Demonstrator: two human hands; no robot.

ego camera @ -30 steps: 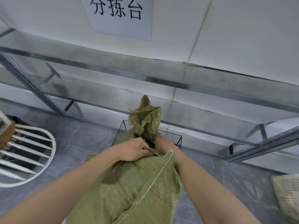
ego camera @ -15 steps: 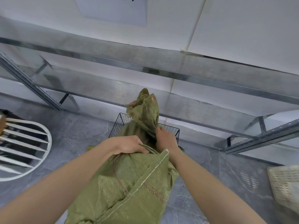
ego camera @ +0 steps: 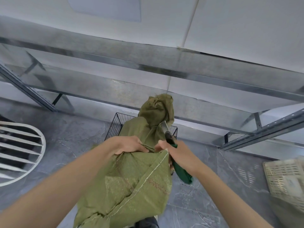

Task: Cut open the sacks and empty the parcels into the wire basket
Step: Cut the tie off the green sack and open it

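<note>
Spanning the whole background behind the sack, a galvanised metal shelving frame [ego camera: 164, 69] ran against the white wall [ego camera: 238, 27], where a pale sheet of paper [ego camera: 105, 9] hung too blurred to read. Grey stone-look floor tiles [ego camera: 74, 142] lay under everything. The green woven sack [ego camera: 131, 186] filled the centre, its body slumped toward the camera and its tied neck standing upright, hiding most of the black wire basket [ego camera: 115, 125] just behind it. Left of the sack, well apart, sat a white slatted round frame [ego camera: 24, 153]; right of the sack, a cream perforated crate [ego camera: 284, 176] rested on the floor, smeared by motion. Both bare forearms reached forward from the lower corners. The left hand [ego camera: 130, 144] was closed on the bunched fabric at the base of the sack's neck, knuckles up. The right hand [ego camera: 179, 155], touching the sack's right side, was clenched around a green-handled utility knife [ego camera: 174, 153], its blade angled up against the neck near the drawstring. No writing could be read on the sack or knife.
</note>
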